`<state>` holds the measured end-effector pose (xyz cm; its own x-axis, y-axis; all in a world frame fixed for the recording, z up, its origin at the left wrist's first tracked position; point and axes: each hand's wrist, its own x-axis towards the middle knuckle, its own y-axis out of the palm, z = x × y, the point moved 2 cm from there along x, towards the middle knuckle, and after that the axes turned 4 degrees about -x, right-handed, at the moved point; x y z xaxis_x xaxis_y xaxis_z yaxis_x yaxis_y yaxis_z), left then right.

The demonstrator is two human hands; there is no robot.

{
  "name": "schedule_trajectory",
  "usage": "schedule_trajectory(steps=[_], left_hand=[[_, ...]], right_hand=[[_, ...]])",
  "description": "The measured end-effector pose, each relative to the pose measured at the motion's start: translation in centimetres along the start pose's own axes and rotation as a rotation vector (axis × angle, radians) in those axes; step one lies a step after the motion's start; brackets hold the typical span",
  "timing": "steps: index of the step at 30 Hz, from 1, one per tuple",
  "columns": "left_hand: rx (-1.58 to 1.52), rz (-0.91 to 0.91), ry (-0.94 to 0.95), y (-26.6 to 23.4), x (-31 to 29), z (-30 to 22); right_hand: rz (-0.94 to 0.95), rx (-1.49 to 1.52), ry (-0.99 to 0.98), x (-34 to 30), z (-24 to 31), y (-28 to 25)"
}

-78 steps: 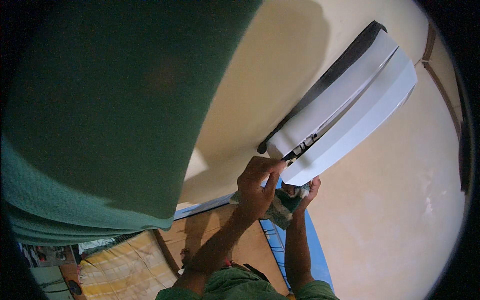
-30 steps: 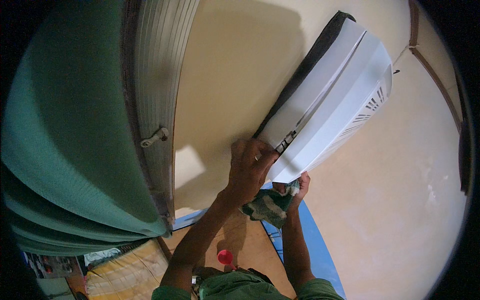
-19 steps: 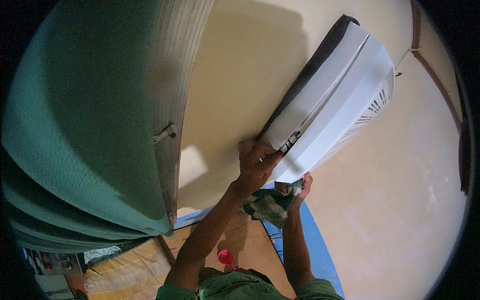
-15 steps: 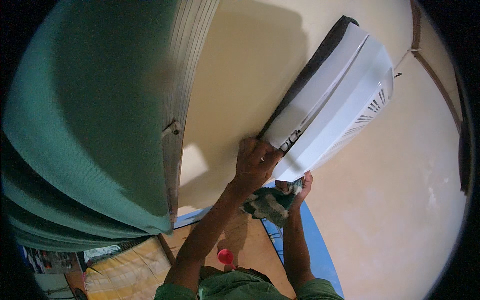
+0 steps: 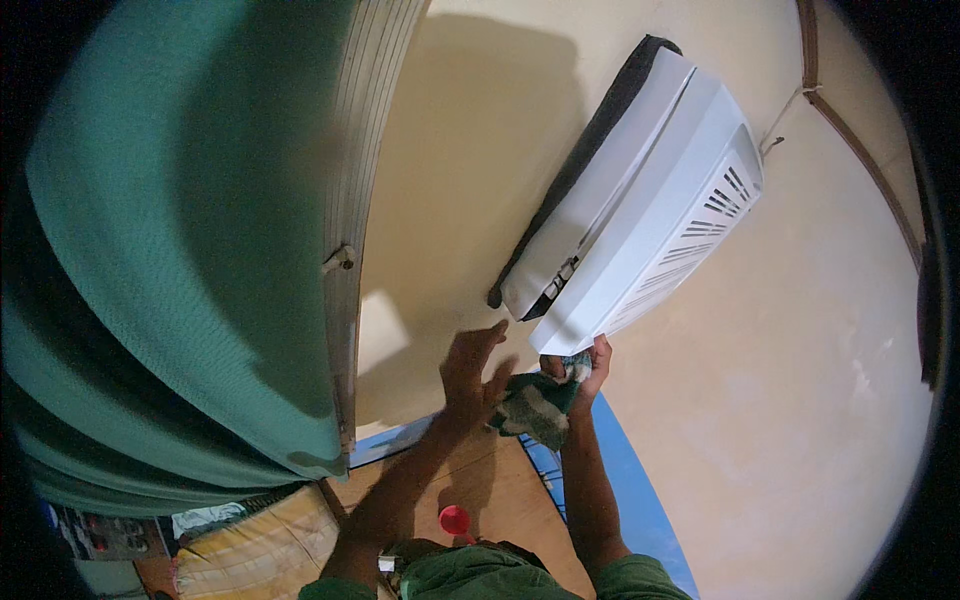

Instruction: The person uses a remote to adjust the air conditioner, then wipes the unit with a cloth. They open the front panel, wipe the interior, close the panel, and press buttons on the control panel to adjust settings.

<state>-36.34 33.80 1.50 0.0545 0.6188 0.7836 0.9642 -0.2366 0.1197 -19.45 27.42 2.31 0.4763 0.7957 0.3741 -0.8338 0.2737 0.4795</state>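
A long white vented unit, resembling a wall air conditioner, slants across the pale wall with slots on its right face. Along its left side runs a dark strip. A gap near its lower end shows small dark and metallic parts. My right hand is closed on a green and cream cloth at the unit's lower corner, its fingertips touching or very near the casing. Just left of that corner, my left hand is off the unit, fingers spread and holding nothing.
A green curtain hangs at the left beside a ribbed frame with a small latch. Below are a red cup-like item, a blue panel and yellow fabric. A thin cord hangs at upper right.
My left hand has let go of the unit's lower left end and dropped down and left, its fingers opening. My right hand keeps the cloth at the corner. The view has shifted slightly.
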Motion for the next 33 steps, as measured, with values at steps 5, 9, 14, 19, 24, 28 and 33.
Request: schedule_trajectory(steps=[5,9,14,19,24,28,33], left_hand=[[-0.211,0.531,-0.748,0.8,-7.6,2.5],[-0.731,-0.101,-0.865,-3.1,-7.5,1.1],[-0.500,-0.117,-0.301,-5.2,1.9,-5.4],[-0.034,-0.033,0.380,-0.8,16.8,-9.9],[-0.033,0.070,0.594,1.7,22.3,-11.6],[0.062,0.141,0.443,0.6,18.6,-10.3],[0.247,0.207,0.206,-0.7,11.3,-8.3]], right_hand=[[-0.090,0.113,0.035,0.0,0.0,0.2],[-0.273,0.153,0.013,-0.3,0.2,1.2],[-0.015,0.250,0.026,-0.3,0.5,2.5],[-0.057,0.179,0.009,-0.3,0.6,2.5],[-0.064,0.197,0.031,-0.2,0.7,2.7],[-0.040,0.221,0.017,-0.2,0.6,2.9],[-0.045,0.249,0.018,-0.3,0.5,3.3]])
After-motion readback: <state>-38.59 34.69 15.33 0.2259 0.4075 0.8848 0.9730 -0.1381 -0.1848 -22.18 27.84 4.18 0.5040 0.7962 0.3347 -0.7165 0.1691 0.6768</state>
